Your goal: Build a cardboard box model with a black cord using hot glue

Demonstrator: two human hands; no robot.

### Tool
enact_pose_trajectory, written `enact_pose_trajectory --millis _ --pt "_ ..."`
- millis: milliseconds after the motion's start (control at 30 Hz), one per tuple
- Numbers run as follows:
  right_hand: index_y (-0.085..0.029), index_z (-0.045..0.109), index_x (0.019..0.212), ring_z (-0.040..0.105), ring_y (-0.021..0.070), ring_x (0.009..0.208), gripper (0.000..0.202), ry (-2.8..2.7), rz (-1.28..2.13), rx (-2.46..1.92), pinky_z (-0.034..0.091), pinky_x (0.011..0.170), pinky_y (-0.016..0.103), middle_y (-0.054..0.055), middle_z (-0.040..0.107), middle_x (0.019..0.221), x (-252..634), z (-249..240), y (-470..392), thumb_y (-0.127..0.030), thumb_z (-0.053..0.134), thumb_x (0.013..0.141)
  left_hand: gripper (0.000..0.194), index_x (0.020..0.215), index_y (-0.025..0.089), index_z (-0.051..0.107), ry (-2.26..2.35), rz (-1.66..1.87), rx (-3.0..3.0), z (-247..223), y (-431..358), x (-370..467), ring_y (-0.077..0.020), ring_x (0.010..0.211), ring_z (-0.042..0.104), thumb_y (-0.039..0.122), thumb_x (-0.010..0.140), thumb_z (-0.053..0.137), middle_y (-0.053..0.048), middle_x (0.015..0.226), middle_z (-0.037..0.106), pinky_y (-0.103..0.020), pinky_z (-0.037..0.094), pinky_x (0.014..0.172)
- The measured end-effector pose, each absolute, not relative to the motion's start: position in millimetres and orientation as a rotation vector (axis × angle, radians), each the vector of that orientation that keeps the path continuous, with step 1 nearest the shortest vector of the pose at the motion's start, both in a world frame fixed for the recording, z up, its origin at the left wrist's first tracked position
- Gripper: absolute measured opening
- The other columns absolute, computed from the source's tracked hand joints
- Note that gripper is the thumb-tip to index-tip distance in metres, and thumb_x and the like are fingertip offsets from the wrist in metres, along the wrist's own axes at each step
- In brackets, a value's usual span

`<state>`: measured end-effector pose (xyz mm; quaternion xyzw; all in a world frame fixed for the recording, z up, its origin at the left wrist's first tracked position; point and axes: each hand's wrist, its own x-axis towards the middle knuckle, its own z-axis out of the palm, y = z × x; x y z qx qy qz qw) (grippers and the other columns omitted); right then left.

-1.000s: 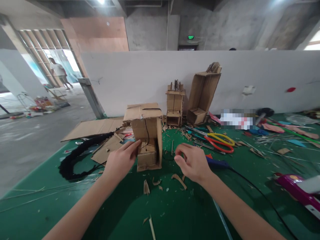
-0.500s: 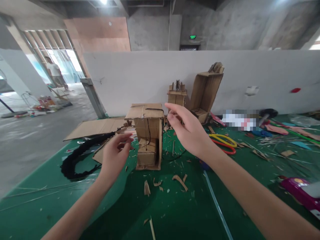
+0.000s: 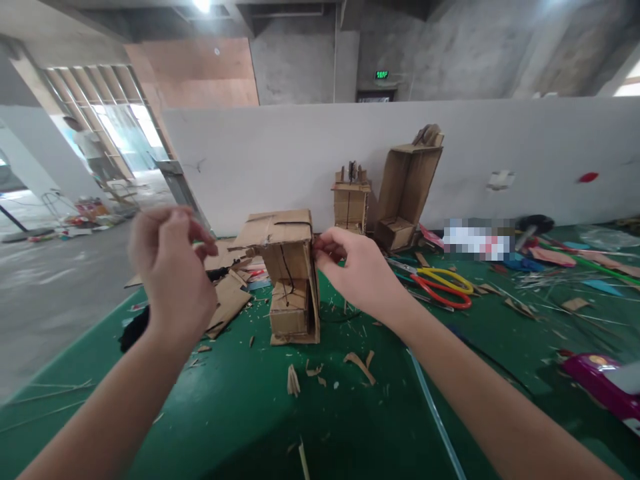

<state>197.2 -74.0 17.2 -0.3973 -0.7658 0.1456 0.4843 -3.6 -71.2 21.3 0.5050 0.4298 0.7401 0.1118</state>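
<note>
An open-fronted cardboard stand [image 3: 289, 317] with a flat cardboard top rises from the green table in front of me. A black string [image 3: 286, 267] hangs inside it, down to a small box at its base. My right hand [image 3: 357, 270] is at the stand's upper right edge, thumb and fingers closed together against it; what lies between the fingertips is hidden. Left of the stand and apart from it, my left hand [image 3: 175, 270] is raised, blurred, with its fingers curled in. Whether it holds anything does not show.
Two more cardboard structures [image 3: 351, 207] [image 3: 407, 190] stand by the white wall. Scissors [image 3: 445, 283] with yellow and red handles, a clear blue tube [image 3: 435, 407] and a purple tool [image 3: 597, 373] lie rightward. Cardboard scraps [image 3: 294, 380] litter the table. A person [image 3: 93, 150] is far left.
My left hand has moved up and left, away from the stand. The right hand has come down to the stand's right edge. The stand's top has shifted left.
</note>
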Motion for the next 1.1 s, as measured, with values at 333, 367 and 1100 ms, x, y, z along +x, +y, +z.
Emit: enact_pose_trajectory --millis 333,367,1100 --pt "-0.02 0.052 0.078 0.055 0.0145 0.064 0.007 -1.965 0.233 -1.075 0.041 0.057 0.029 0.003 0.062 0.073 197.5 4.1 -76.2 -0.021 0.046 0.081 0.042 0.056 0.015 0.05 1.445 1.087 1.434 -71.7 -52.2 2.5 -0.0043 0.036 0.026 0.055 0.068 0.06 0.008 0.043 0.031 -0.019 0.014 0.037" --pt "-0.019 0.052 0.079 0.055 0.015 0.065 0.006 -1.971 0.24 -1.086 0.042 0.057 0.029 0.003 0.062 0.074 198.2 2.3 -75.7 -0.021 0.046 0.081 0.043 0.055 0.015 0.049 1.421 1.075 1.42 -70.1 -51.8 3.0 -0.004 0.036 0.024 0.055 0.067 0.06 0.008 0.043 0.029 -0.019 0.013 0.037" --pt "-0.022 0.055 0.089 0.053 0.0137 0.059 0.013 -2.26 0.076 -1.444 0.035 0.049 0.028 0.001 0.06 0.074 235.3 -17.2 -102.3 -0.028 0.044 0.085 0.047 0.059 0.014 0.057 1.732 1.111 1.663 -66.1 -56.0 6.8 -0.0096 0.042 0.038 0.056 0.077 0.048 0.003 0.046 0.043 -0.022 0.023 0.04"
